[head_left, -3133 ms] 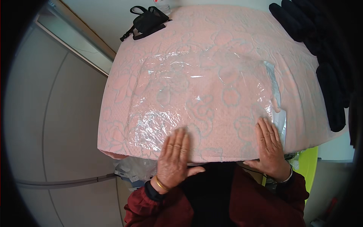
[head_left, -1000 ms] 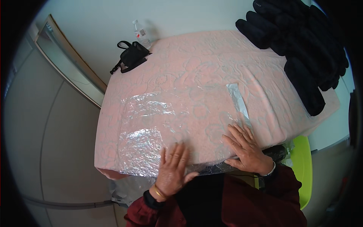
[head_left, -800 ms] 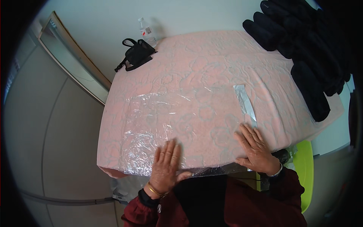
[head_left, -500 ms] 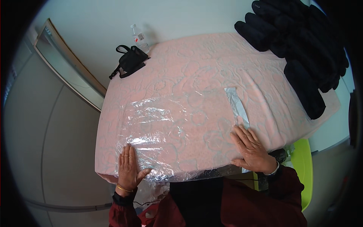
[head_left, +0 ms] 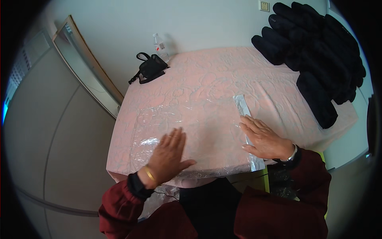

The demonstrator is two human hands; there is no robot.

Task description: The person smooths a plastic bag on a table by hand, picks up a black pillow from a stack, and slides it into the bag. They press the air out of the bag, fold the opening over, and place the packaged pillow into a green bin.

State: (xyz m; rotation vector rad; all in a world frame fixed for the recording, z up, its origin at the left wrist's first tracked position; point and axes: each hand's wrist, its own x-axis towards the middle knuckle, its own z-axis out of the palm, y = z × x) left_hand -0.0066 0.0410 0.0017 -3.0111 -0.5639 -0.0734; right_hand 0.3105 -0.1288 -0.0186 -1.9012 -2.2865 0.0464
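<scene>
A clear plastic bag (head_left: pixel 203 119) lies spread flat on a pink patterned cloth (head_left: pixel 207 75) that covers the table. Along the bag's right side runs a silvery-white strip (head_left: pixel 241 105). Over the bag's left half my left hand (head_left: pixel 168 153) seems slightly raised, fingers straight and thumb out, holding nothing. My right hand (head_left: pixel 264 137) is at the strip, partly hiding it. Its fingers are stretched out too; whether the palm touches the plastic I cannot tell.
A pile of black plush, tube-like pieces (head_left: pixel 318 51) covers the back right corner. At the back left are a small black bag (head_left: pixel 151 67) and a clear bottle (head_left: pixel 160 47). A framed mirror (head_left: pixel 85 59) leans at the left. More clear plastic (head_left: pixel 161 197) is below the table's front edge.
My left hand has come off the bag's left edge and moved right and away from me. My right hand has shifted slightly farther up the strip. The view has tilted up a little.
</scene>
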